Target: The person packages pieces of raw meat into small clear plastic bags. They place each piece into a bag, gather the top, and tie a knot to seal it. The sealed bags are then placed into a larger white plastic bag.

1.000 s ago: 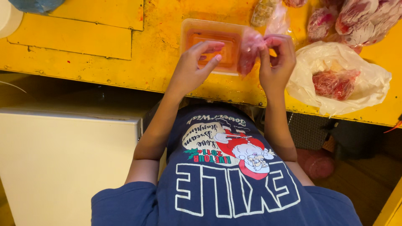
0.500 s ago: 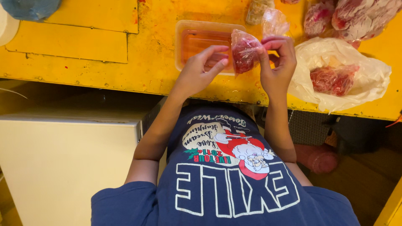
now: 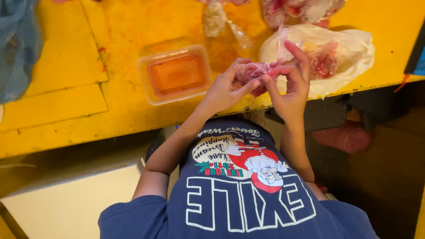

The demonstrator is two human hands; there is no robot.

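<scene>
Both my hands hold a small clear plastic bag of red meat (image 3: 251,73) just above the front edge of the yellow table (image 3: 110,110). My left hand (image 3: 223,90) cups the bag from the left and below. My right hand (image 3: 290,79) pinches the bag's top with thumb and fingers. To the left of my hands, a clear plastic tub (image 3: 175,75) with a little reddish liquid sits on the table, empty of meat.
An open white plastic bag with red meat (image 3: 336,55) lies right of my hands. More filled bags (image 3: 301,9) lie at the table's far edge, one small bag (image 3: 215,17) near the middle. Blue-grey cloth (image 3: 17,44) lies far left. A pale box (image 3: 75,199) stands below the table.
The bag of meat has come away from over the tub and moved right and nearer to me. Both hands followed it. The camera view has shifted, so the tub now appears further left.
</scene>
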